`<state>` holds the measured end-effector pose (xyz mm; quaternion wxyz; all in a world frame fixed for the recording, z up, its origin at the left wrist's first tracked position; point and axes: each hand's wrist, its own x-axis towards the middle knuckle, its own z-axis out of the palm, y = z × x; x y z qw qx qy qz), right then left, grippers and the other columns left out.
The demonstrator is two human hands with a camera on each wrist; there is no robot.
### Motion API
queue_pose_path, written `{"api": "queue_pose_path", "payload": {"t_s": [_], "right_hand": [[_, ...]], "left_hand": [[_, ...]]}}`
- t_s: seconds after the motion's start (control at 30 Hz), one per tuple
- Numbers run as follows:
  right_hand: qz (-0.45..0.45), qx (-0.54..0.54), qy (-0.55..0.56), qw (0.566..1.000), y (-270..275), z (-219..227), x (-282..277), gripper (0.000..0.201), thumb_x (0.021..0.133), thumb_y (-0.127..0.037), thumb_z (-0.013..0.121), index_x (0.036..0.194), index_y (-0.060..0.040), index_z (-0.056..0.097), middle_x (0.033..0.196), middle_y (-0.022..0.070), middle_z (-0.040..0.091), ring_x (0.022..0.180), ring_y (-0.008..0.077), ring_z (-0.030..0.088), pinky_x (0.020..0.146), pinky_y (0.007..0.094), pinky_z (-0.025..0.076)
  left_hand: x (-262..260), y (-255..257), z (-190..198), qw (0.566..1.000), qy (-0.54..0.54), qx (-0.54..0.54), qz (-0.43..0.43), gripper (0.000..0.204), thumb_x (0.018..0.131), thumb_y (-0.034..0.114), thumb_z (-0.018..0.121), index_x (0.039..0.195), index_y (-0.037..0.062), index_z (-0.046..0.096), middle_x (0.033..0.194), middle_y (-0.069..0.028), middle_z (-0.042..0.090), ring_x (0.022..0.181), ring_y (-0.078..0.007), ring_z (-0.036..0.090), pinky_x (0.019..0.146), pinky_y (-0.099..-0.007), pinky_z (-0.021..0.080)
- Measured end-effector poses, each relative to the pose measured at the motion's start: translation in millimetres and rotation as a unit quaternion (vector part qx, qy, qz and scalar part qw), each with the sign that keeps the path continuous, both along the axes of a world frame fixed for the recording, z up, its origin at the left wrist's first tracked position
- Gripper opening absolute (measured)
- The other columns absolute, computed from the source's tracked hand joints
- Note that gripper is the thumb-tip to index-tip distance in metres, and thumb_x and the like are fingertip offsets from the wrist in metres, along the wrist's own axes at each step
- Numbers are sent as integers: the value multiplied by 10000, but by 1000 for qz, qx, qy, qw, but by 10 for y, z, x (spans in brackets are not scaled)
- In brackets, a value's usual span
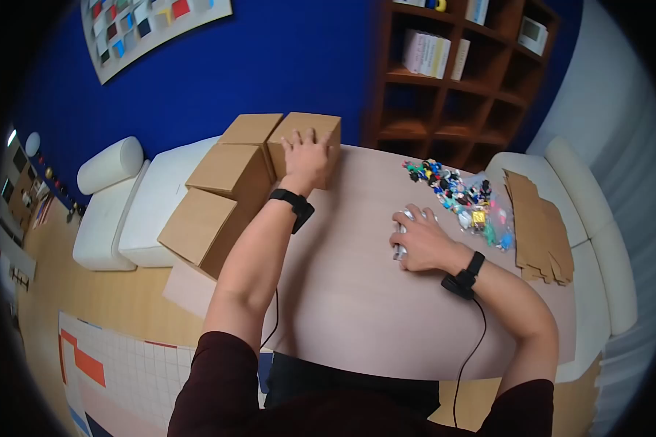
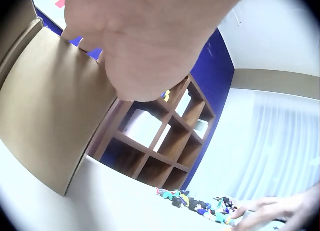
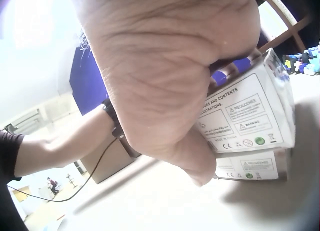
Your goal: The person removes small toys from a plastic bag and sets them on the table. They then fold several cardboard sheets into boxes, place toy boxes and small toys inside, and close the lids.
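Observation:
My left hand [image 1: 308,159] rests with spread fingers on a brown cardboard box [image 1: 312,121] at the table's far left. From the left wrist, that box's plain side [image 2: 52,110] shows below my palm, with the fingertips over its top edge. My right hand [image 1: 425,240], at the middle of the table, grips small white printed boxes [image 3: 245,116]. In the right wrist view two of them show, one above the other, with warning text and symbols; my thumb lies along their near side. My palm hides part of the upper one.
More cardboard boxes [image 1: 226,167] stand in a row along the table's left edge. A pile of colourful small figures [image 1: 452,189] lies right of my right hand, beside clear plastic bags [image 1: 497,211] and a flattened cardboard sheet [image 1: 539,226]. Cables hang from both wrists.

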<state>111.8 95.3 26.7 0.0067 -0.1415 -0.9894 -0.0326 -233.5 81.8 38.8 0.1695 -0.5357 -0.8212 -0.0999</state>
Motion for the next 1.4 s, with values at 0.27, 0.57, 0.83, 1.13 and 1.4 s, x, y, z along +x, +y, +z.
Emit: {"api": "queue_pose_path", "payload": {"t_s": [0.27, 0.57, 0.83, 1.13, 1.4], "right_hand": [[-5, -12, 51, 999, -37, 75, 150, 795, 765, -394, 888, 1494, -201, 635, 1673, 241, 399, 1580, 525, 296, 1241, 738, 266], [-319, 46, 192, 927, 727, 134, 1466, 801, 855, -366, 865, 1560, -125, 570, 1616, 286, 485, 1486, 518, 454, 1216, 623, 385], [-665, -77, 31, 742, 895, -210, 2643, 1099, 914, -560, 803, 1714, -50, 248, 1729, 329, 305, 1576, 570, 310, 1234, 701, 337], [-669, -1, -49, 741, 1135, -644, 2677, 560, 1071, -298, 593, 1565, -47, 513, 1531, 290, 570, 1412, 457, 573, 1082, 601, 527], [-508, 159, -89, 842, 931, -412, 2710, 281, 1029, -243, 632, 1119, -52, 817, 1098, 136, 830, 1012, 297, 820, 827, 454, 653]], "left_hand": [[680, -116, -1, 979, -47, 144, -136, 573, 1113, 378, 591, 1596, 75, 533, 1571, -280, 565, 1499, -485, 483, 1266, -594, 354], [1997, -458, -208, 856, -382, 40, -345, 653, 1087, 379, 643, 1617, 28, 495, 1659, -329, 446, 1497, -490, 497, 1227, -496, 440], [2294, -428, -555, 854, -402, 32, -330, 623, 1078, 348, 664, 1577, -5, 544, 1696, -371, 337, 1498, -537, 473, 1244, -494, 427], [2576, -603, -446, 831, -433, 32, -347, 588, 1070, 330, 678, 1570, 39, 574, 1697, -377, 337, 1432, -522, 556, 1187, -491, 489], [2466, -685, -389, 835, -422, 76, -344, 593, 1075, 297, 671, 1611, 84, 532, 1697, -375, 352, 1453, -524, 535, 1200, -495, 473]]}}
